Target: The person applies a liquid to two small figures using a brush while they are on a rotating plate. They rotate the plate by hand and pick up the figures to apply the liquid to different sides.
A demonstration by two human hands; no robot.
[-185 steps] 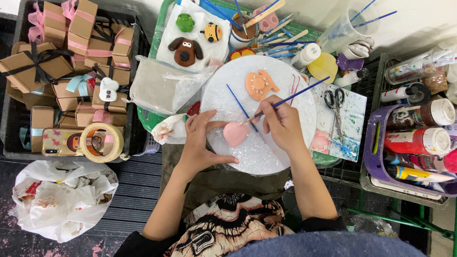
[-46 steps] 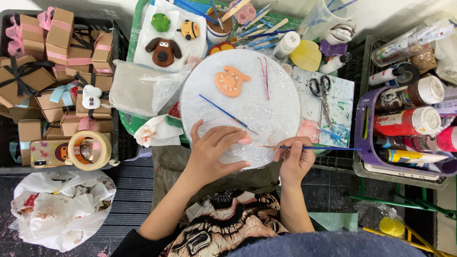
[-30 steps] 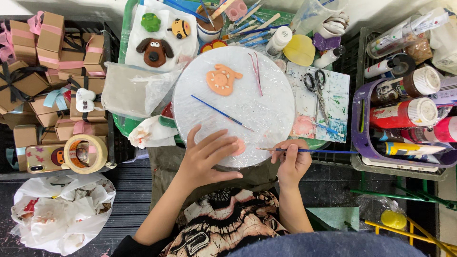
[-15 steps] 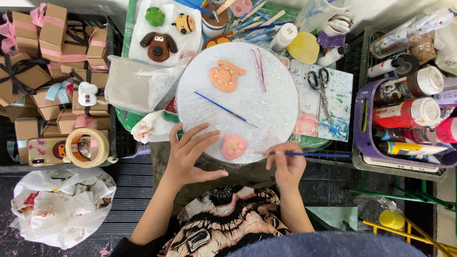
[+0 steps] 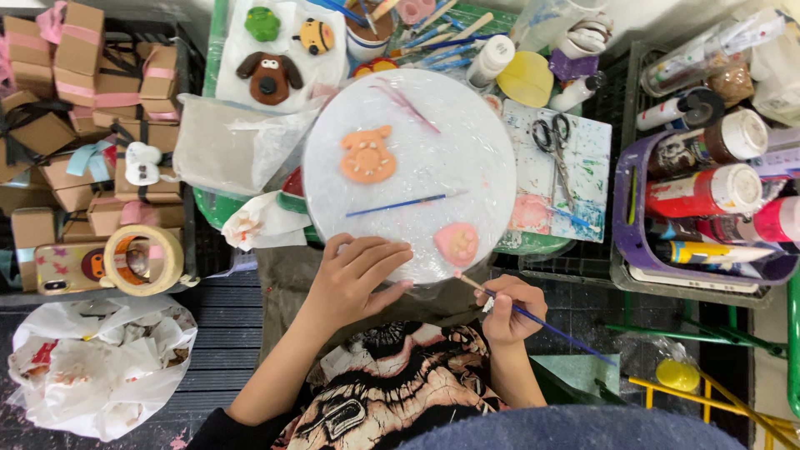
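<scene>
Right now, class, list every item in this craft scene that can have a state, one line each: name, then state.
Left hand: flat, fingers spread on the round white plastic-wrapped board.
Right hand: gripping a thin blue-handled paintbrush.
Pink paw-shaped clay piece: lying on the board, brush tip beside it.
Black-handled scissors: closed.
Roll of beige tape: lying flat.

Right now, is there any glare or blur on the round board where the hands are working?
Head view: light is soft and even, with faint sheen on the plastic-wrapped round board; the pink paw piece, left hand and right hand with its brush look sharp; the edges bow slightly from the wide lens.
</scene>
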